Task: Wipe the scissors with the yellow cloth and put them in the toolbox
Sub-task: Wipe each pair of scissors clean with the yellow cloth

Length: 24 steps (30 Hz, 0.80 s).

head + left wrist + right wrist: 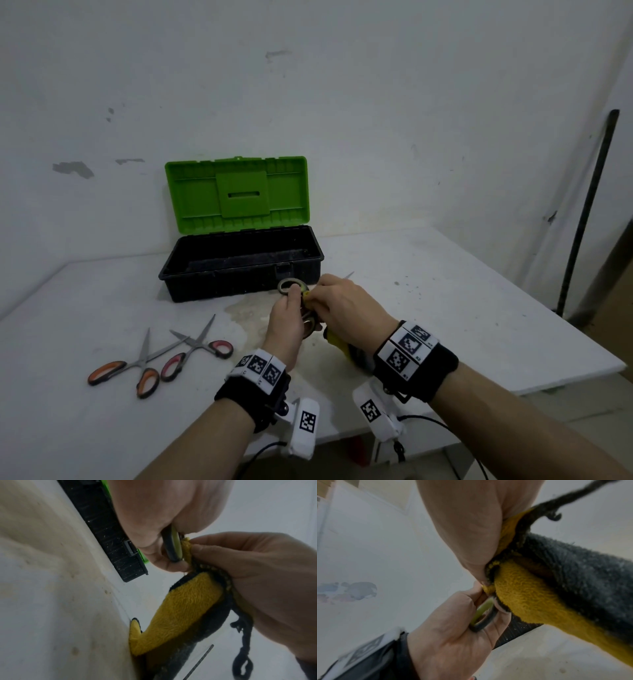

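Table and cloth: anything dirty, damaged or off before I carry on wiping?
Two things. The white table has a brownish stain in front of the open toolbox, under the hands. The yellow cloth has dark edging fraying into a loose dangling thread. Nothing looks spilled or broken.

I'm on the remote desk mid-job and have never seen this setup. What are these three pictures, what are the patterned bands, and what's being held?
No machine here: a person works with bare hands, wearing wristbands with printed markers and small cameras. The wide picture comes from a head camera; the other two look along each wrist.

On the white table stands an open toolbox with a green lid. Two more pairs lie nearer the person: orange-handled scissors and pink-handled scissors.

The left hand grips a third pair, the green-handled scissors, by the handle loops. The right hand pinches the yellow cloth around them, near the handles.
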{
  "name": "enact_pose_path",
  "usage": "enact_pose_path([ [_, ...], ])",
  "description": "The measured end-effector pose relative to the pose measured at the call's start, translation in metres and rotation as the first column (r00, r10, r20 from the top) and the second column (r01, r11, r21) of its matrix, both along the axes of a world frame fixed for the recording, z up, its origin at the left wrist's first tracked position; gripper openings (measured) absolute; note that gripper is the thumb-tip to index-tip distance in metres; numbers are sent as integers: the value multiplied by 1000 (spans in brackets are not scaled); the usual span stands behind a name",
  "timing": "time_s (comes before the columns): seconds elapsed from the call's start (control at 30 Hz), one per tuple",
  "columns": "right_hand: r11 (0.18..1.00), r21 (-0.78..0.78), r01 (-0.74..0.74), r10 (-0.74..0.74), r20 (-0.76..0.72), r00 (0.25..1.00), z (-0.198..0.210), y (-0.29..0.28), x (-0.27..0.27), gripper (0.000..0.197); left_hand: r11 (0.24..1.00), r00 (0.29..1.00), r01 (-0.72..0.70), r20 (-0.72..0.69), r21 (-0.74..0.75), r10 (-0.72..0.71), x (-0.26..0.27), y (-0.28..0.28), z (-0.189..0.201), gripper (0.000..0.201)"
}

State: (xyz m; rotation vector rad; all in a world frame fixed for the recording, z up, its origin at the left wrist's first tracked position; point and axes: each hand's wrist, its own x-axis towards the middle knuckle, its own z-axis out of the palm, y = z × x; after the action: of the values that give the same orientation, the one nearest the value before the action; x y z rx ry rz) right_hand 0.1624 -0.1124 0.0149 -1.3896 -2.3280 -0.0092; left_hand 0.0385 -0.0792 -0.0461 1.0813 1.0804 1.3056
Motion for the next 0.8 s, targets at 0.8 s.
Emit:
enact_pose_path([
  [0.8, 999, -25, -47, 43, -133, 990, -4, 8, 17, 17, 999, 993, 32, 114, -9, -30, -7, 2, 2, 48],
])
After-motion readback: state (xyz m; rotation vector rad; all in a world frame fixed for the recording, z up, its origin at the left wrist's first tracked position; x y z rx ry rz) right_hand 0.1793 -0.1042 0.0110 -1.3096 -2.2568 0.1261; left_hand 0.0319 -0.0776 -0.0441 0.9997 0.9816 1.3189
